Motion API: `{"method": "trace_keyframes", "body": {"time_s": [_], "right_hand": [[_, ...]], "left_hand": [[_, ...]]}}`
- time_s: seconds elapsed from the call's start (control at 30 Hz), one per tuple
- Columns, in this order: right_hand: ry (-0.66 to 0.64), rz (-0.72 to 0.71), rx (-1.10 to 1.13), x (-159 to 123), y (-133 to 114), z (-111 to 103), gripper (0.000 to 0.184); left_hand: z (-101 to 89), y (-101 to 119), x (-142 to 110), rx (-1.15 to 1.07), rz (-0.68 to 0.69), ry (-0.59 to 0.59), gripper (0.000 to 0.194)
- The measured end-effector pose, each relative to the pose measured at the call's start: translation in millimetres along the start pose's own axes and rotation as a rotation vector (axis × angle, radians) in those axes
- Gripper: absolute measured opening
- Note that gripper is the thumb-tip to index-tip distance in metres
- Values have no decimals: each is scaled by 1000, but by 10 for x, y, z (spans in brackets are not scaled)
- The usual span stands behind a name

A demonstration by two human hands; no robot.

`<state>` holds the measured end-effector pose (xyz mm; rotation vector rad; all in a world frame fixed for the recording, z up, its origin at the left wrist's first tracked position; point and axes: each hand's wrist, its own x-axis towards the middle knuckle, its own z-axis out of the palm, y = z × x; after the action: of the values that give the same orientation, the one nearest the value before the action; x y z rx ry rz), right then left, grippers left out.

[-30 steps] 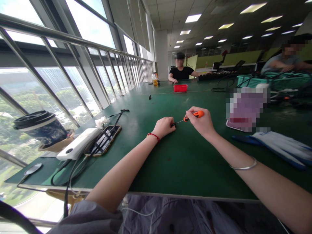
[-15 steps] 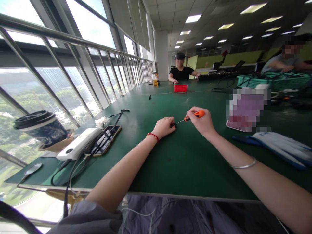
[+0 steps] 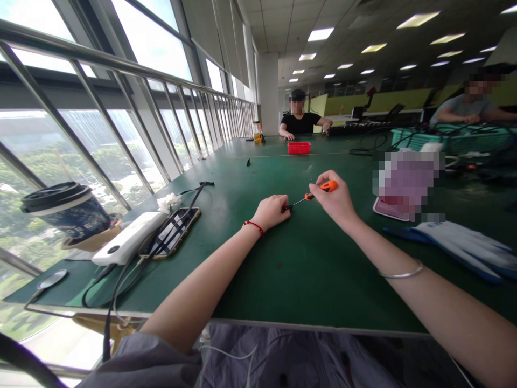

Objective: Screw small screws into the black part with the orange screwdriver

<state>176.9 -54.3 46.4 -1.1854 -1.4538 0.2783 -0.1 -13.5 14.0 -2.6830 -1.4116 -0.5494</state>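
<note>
My left hand [image 3: 273,212] rests on the green table [image 3: 323,275] with its fingers closed on a small black part [image 3: 287,208], mostly hidden by the fingers. In my right hand [image 3: 334,196] is a screwdriver [image 3: 328,186] with an orange and black handle, held by closed fingers. Its thin metal shaft slants down to the left, and the tip meets the black part at my left fingertips. How the tip sits in the part is too small to make out.
To the left lie a phone [image 3: 172,233], a white power bank [image 3: 128,238] with cables, and a lidded cup [image 3: 67,210]. A white-and-blue glove [image 3: 464,245] lies right. Farther off are a red tray [image 3: 299,148], a small black piece [image 3: 248,162], a green basket [image 3: 456,141] and two people.
My right hand's fingers have shifted and loosened slightly around the screwdriver handle. My left hand stays in place with the black part. The far person's arm at the table has drawn in.
</note>
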Motion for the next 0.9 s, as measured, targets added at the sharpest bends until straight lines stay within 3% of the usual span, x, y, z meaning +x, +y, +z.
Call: {"method": "trace_keyframes", "body": {"time_s": [0.07,0.17,0.23,0.37,0.47,0.53,0.63,0.77,0.9], "right_hand": [[-71,11,-1,97,2,-12,22],[-333,109,78,285,3,-69,25],[-423,163,105,411,0,-122,29],[-501,323,158,614,-14,-165,45],[-505,357,99,733,-45,-93,35],[-490,306,30,807,-81,-20,27],[-447,160,-213,894,-163,66,31],[-466,-40,-419,909,-317,68,25],[-567,-26,-438,836,-469,-35,12]], "left_hand": [[2,3,-2,-3,-8,-2,11],[26,-4,1,0,-43,-1,12],[49,-12,7,-4,-69,2,13],[76,-21,20,-61,-95,6,11],[67,-16,27,-103,-133,-5,11],[56,-15,30,-130,-152,-11,10],[48,-26,31,-175,-160,-19,9],[67,-58,29,-224,-131,-18,12],[88,-88,32,-221,-100,-18,18]]}}
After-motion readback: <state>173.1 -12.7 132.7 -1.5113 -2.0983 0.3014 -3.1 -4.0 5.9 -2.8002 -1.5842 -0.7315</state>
